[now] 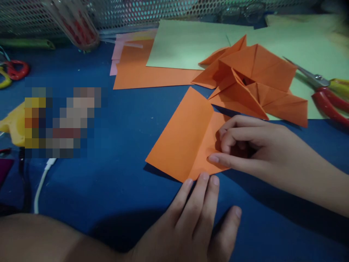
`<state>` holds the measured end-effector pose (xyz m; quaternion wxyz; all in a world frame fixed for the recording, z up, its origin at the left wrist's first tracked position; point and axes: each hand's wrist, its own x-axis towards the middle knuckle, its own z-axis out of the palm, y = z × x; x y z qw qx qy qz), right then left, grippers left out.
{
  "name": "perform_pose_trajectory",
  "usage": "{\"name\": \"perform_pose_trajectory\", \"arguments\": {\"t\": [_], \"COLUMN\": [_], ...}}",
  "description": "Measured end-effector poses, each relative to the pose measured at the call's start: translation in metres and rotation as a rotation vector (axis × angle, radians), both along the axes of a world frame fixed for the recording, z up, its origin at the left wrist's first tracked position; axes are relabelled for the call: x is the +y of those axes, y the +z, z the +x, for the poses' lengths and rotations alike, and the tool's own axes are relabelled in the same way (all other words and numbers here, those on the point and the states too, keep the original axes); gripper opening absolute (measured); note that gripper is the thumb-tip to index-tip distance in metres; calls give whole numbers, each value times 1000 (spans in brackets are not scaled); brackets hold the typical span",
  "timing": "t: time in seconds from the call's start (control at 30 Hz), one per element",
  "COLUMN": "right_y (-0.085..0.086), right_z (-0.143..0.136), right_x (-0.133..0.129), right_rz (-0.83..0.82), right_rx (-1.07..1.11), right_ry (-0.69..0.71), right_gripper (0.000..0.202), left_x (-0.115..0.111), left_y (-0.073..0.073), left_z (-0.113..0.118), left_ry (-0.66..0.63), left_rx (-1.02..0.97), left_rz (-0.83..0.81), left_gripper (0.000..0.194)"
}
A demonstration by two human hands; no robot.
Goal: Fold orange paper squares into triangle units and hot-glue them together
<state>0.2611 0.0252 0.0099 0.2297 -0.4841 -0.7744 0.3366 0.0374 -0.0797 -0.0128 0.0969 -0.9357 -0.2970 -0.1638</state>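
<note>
A creased sheet of orange paper lies on the blue table, with a fold line running along it. At its right edge, my right hand is closed, fingers curled and thumb over the paper, gripping that side. My left hand is flat with the fingers stretched out; its fingertips touch the near edge of the sheet, and its thumb is spread to the right. Just beyond the sheet sit several folded orange paper pieces, heaped together.
Pale green sheets, a flat orange sheet and pink paper lie at the back. Scissors with red and yellow handles rest at right. A clear jar leans near a metal mesh. A white cable and another scissors handle are at left.
</note>
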Motion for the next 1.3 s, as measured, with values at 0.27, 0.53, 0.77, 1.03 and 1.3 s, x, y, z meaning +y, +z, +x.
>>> {"name": "perform_pose_trajectory", "arguments": {"t": [0.27, 0.53, 0.77, 1.03, 1.3], "right_y": [-2, 0, -1, 0, -6], "right_z": [2, 0, -1, 0, 2], "right_x": [0, 1, -2, 0, -3], "right_rz": [0, 18, 46, 44, 87], "right_rx": [-1, -11, -4, 6, -11], "right_ry": [-4, 8, 25, 31, 40], "right_gripper": [44, 46, 44, 43, 42], "left_x": [1, 0, -2, 0, 0], "left_y": [5, 8, 9, 10, 11], "left_z": [-1, -2, 0, -1, -1], "left_ry": [38, 49, 53, 46, 25], "left_rx": [11, 19, 36, 44, 64], "left_rz": [7, 16, -3, 5, -5], "left_gripper": [28, 28, 28, 25, 29]}}
